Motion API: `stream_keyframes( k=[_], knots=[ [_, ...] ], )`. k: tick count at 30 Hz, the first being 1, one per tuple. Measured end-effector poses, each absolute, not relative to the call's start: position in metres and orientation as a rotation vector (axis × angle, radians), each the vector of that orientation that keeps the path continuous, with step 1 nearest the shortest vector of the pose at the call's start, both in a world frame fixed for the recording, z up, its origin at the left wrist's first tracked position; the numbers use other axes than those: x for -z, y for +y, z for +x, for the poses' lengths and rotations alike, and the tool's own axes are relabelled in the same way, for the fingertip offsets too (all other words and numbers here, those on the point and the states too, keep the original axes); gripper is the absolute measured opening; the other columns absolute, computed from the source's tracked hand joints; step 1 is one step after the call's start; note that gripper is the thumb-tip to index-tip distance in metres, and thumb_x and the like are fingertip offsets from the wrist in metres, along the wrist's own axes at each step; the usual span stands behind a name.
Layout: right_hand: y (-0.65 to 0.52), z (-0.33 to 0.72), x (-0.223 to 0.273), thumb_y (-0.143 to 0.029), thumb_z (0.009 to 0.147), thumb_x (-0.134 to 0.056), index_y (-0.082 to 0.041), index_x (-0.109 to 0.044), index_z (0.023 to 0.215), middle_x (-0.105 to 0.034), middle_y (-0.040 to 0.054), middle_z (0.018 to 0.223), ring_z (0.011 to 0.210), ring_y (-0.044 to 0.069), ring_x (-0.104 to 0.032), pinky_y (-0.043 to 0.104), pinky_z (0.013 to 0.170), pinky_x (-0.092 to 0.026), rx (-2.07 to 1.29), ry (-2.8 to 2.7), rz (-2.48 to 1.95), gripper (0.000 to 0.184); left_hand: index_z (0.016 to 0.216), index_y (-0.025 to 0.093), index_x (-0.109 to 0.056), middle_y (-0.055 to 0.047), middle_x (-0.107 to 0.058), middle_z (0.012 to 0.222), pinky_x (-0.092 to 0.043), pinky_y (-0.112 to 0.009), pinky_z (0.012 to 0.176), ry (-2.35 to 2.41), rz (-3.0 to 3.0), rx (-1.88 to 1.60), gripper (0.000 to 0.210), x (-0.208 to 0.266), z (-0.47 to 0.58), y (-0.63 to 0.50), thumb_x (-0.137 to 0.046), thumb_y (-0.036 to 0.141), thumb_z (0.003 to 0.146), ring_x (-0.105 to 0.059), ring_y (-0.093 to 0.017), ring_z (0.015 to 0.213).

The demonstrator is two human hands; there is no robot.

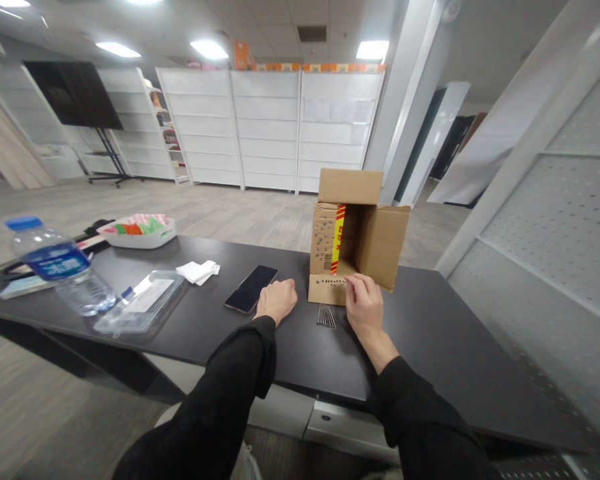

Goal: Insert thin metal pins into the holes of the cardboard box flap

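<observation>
A cardboard box (324,237) stands on the table with its opening facing me and its flaps spread. Its lower flap (325,292) hangs down the front and carries a row of small dark dots, holes or nail heads. Against that flap's right part, my right hand (365,300) is closed in a pinch on what looks like a thin nail, mostly hidden by the fingers. Several thin metal nails (326,316) lie side by side below the flap. My left hand (277,300) rests curled on the table, with nothing visible in it, beside a black phone (251,289).
Left of the phone are a crumpled white tissue (199,271), a clear plastic case (143,303) and a water bottle (63,267). Behind them sits a white basket (140,238) with colourful packets. A perforated panel (560,220) rises along the table's right side.
</observation>
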State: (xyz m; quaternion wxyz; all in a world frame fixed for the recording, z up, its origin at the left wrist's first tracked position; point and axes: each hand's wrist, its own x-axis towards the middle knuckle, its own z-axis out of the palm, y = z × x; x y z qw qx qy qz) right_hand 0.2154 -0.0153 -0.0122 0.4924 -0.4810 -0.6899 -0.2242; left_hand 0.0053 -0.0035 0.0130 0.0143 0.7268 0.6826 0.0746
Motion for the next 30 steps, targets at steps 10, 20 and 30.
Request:
stream_keyframes(
  k=[10,20,30],
  knots=[
    [-0.019,0.212,0.009,-0.026,0.094,-0.048,-0.018,-0.063,0.102,-0.063,0.0092,0.092,0.084,0.019,-0.06,0.036,0.078,-0.052,0.245,-1.636,-1.058,0.019,0.1,0.021,-0.066,-0.013,-0.071,0.097,-0.05,-0.037,0.078,2.116,2.252,-0.219,0.038,-0.017,0.006,-0.006,-0.028,0.027,0.092,-0.068,-0.028,0.092],
    [-0.025,0.211,0.005,-0.029,0.094,-0.049,-0.018,-0.064,0.093,-0.066,0.0079,0.088,0.085,0.019,-0.062,0.035,0.079,-0.052,0.13,-1.66,-1.073,0.018,0.103,0.021,-0.065,-0.015,-0.07,0.1,-0.049,-0.037,0.081,2.117,2.218,-0.193,0.038,-0.021,0.007,-0.008,-0.029,0.026,0.092,-0.067,-0.028,0.094],
    [-0.035,0.21,-0.002,-0.026,0.092,-0.052,-0.018,-0.064,0.089,-0.066,0.006,0.084,0.08,0.018,-0.061,0.032,0.075,-0.05,0.078,-1.67,-1.107,0.014,0.101,0.022,-0.065,-0.013,-0.071,0.099,-0.048,-0.036,0.082,2.114,2.24,-0.219,0.038,-0.014,0.006,-0.004,-0.028,0.027,0.092,-0.067,-0.026,0.094]
  ],
)
